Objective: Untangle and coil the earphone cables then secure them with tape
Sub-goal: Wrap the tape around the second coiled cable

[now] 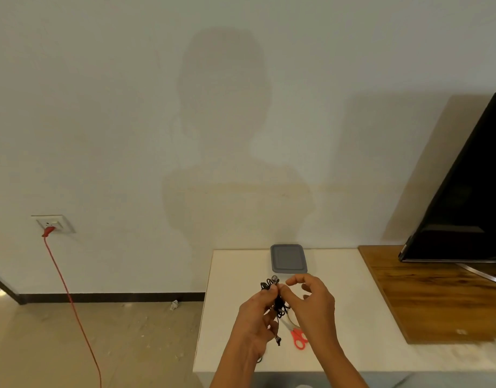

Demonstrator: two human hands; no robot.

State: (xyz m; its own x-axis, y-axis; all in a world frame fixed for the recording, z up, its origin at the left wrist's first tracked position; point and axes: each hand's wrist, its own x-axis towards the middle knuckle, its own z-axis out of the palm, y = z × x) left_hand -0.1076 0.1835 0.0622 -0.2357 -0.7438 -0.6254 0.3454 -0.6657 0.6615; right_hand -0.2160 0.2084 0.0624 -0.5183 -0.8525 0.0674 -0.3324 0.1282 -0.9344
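A tangle of black earphone cables is held up in the air above the white table. It is held over the near half of the table, a little left of the middle.

The tangle is gripped by the left hand. The fingers of this hand are curled round the thick middle of the bunch, and the top of it is pinched by the fingertips. A small round earbud is seen sticking up above these fingertips. One loose end of cable is left hanging down below the left hand, toward the near edge of the table.

The right hand is held half open, just beside the left one. Its thumb tip is laid against the top of the tangle, right next to the left fingertips. Its first finger is lifted and bent like a hook, apart from the thumb. The other fingers are bent loosely in the air.

A pair of scissors with red handles is laid flat on the table, under the right hand and near the near edge. A pale curved thing is seen beside the blades, but it is mostly hidden by the hand and cannot be told.

A gray lid is laid flat at the far edge of the table, by the wall. A brown wooden top is joined to the right edge, and a black screen is stood on it.
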